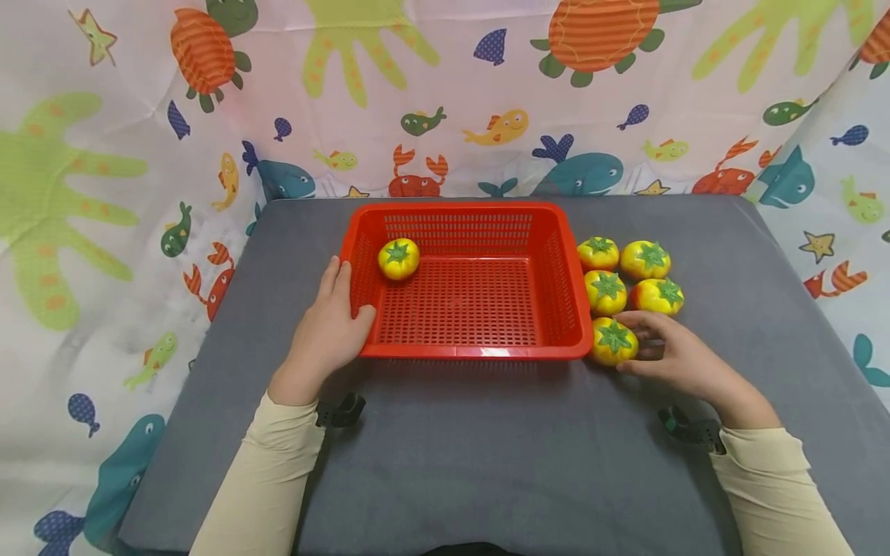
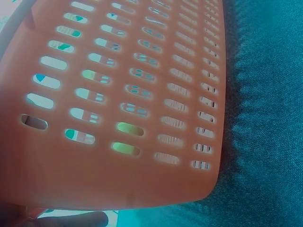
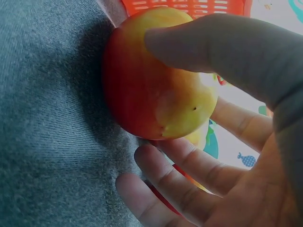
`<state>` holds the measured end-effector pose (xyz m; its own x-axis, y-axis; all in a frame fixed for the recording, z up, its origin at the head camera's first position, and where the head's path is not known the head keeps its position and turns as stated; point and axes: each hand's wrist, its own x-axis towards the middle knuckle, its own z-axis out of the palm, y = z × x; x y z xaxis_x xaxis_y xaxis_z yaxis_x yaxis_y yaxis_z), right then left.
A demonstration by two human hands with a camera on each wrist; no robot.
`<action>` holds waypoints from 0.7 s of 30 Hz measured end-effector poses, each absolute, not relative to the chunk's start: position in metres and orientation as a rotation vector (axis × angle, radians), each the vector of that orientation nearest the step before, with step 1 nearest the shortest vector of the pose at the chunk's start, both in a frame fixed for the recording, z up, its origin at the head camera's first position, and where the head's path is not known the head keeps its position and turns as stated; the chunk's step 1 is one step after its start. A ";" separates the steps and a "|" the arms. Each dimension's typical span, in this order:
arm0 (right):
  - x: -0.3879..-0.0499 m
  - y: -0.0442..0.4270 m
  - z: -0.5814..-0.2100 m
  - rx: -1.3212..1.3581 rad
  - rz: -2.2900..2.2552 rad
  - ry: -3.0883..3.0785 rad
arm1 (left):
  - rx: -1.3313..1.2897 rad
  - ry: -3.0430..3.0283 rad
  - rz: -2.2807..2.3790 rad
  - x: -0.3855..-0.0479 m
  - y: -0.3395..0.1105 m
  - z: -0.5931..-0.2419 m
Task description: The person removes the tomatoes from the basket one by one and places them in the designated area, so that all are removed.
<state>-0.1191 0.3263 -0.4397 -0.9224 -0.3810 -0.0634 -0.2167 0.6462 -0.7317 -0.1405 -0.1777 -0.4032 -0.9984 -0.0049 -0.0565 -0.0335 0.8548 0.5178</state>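
Observation:
A red plastic basket with slotted walls stands on the grey table. One yellow tomato-like fruit with a green star-shaped top lies inside it at the left. My left hand grips the basket's left side, thumb over the rim and fingers along the outer wall. Against the basket's right front corner rests another such fruit, red underneath. My right hand has its thumb and index finger around this fruit; the other fingers spread beside it. The basket's slotted wall fills most of the left wrist view.
Several more fruits sit close together right of the basket, just beyond my right hand. The grey tabletop extends in front. A curtain printed with sea animals hangs behind and along both sides.

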 end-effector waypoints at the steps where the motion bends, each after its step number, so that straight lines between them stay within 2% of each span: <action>1: -0.119 0.326 -0.440 -0.491 -1.143 2.651 | -0.035 2.971 0.834 -0.140 -0.177 -0.403; 21: -0.120 0.326 -0.422 -0.434 -1.098 2.646 | -0.024 2.972 0.827 -0.141 -0.178 -0.403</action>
<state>-0.1196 0.3259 -0.4220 -0.9262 -0.3611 -0.1086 -0.1781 0.6727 -0.7182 -0.1409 -0.1777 -0.4031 -0.9983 -0.0001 -0.0584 -0.0302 0.8563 0.5156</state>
